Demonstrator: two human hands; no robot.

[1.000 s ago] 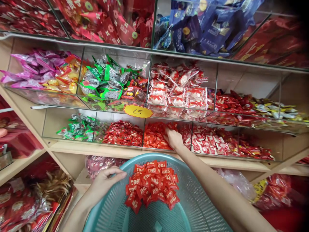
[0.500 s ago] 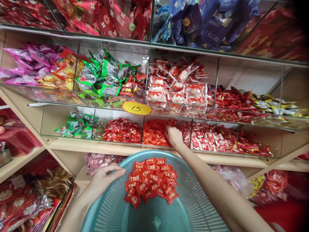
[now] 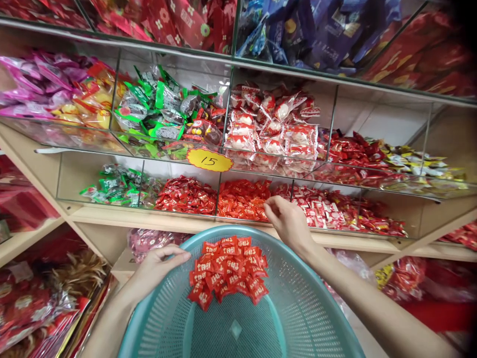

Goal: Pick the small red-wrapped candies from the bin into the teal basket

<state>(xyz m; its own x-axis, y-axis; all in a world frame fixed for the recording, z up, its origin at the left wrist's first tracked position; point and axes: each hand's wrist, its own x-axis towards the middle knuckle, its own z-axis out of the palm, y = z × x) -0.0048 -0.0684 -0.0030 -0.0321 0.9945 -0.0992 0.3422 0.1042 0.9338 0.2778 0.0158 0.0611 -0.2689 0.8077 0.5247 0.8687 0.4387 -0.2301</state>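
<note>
Find red wrapped candies heaped inside the teal basket, up toward its far wall. See more loose candies, also red-wrapped, in a glass-fronted bin just beyond the basket's far rim. Gripping the basket's rim on the left side with left hand, thumb over the top. Holding right hand just above the basket's far right rim, near the bin, with fingers curled in toward thumb; cannot tell whether closed on a candy. Should handle light: probably firm in the middle, with slick, crinkly film likely to slip from a lazy pinch. Best pinched across the plump middle or scooped from beneath; not by the flat ends, might tear. Expect some flex in the basket; better held by the thick rim than the mesh.
</note>
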